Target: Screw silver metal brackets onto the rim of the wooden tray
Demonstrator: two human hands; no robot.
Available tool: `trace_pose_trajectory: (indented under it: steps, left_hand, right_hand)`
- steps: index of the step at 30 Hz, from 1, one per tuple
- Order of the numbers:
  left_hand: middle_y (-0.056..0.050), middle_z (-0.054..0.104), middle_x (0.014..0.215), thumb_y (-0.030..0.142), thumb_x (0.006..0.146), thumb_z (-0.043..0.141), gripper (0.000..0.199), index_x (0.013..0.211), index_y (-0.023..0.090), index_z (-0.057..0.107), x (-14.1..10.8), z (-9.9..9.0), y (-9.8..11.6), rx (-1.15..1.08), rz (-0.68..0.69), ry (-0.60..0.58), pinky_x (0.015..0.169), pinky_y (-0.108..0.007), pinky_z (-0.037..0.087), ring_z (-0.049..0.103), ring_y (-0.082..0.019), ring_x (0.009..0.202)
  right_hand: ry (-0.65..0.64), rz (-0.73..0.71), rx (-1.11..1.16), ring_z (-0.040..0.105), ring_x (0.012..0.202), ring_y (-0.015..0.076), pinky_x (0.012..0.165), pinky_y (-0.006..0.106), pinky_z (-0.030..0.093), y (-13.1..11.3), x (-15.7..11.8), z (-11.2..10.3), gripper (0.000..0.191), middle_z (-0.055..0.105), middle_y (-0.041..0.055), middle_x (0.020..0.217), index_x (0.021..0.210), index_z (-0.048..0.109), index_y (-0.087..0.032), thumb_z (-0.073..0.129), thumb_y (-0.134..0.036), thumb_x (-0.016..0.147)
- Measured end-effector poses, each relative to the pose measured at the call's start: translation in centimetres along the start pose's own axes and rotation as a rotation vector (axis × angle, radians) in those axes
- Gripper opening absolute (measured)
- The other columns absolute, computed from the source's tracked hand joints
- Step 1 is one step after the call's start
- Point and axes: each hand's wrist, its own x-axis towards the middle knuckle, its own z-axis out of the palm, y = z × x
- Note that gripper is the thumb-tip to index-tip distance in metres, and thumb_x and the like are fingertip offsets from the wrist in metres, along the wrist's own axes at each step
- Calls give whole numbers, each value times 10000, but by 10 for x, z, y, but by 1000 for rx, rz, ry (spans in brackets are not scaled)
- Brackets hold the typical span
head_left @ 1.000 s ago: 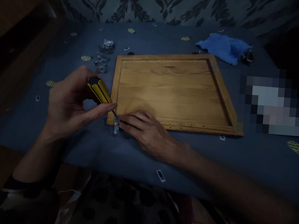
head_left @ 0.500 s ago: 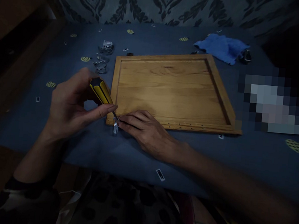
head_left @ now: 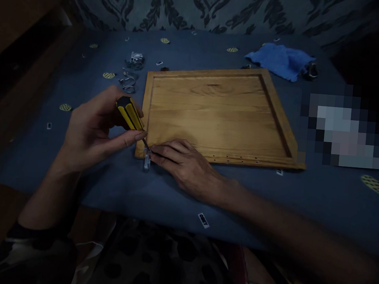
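My left hand (head_left: 94,128) is closed around a screwdriver (head_left: 130,113) with a yellow and black handle. The slanted shaft points down at the front left corner of a framed wooden panel (head_left: 208,108). A small shiny metal clasp (head_left: 147,161) sits at that corner and juts out over the front edge; the screwdriver's tip meets it, and any screw there is too small to make out. From the right, my right hand (head_left: 187,170) lies along the front edge, its fingertips pressed against the clasp.
Several metal clasp parts (head_left: 136,60) with wire loops (head_left: 127,83) lie beyond my left hand. A blue cloth (head_left: 283,61) is at the back right, beside a dark object (head_left: 312,72). Small dark spots dot the panel's front rail. A dark blue patterned cover (head_left: 172,197) lies underneath.
My left hand and the screwdriver handle have shifted and turned slightly, with the tip staying at the clasp. My right hand and the panel hold nearly the same place.
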Motion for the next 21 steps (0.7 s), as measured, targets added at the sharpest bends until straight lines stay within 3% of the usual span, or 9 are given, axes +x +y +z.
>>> trace_pose_trajectory:
  steps: [10,16,21]
  left_hand:
    - [0,709,946,90,782,833,352,1098,194,718,-4,-2,6,-50,-70,-49,725,-248,650,727,-139,824]
    - [6,709,940,98,779,832,333,1078,194,721,-4,-1,6,-37,-74,-57,717,-236,638,730,-139,824]
    - [8,708,895,113,767,839,309,1049,189,736,-5,0,6,-8,-95,20,666,-243,629,717,-136,769]
  right_hand:
    - [4,9,17,615,1216,249,1003,447,506,0,0,1,368,714,148,1294,1327,630,-102,410,-90,1032]
    - [-43,37,26,596,1259,247,1013,457,500,-1,0,-2,405,696,142,1333,1361,620,-147,440,-65,1007]
    - [-41,20,3,606,1226,254,1016,452,501,-1,0,-2,382,700,148,1318,1340,629,-113,417,-79,1025]
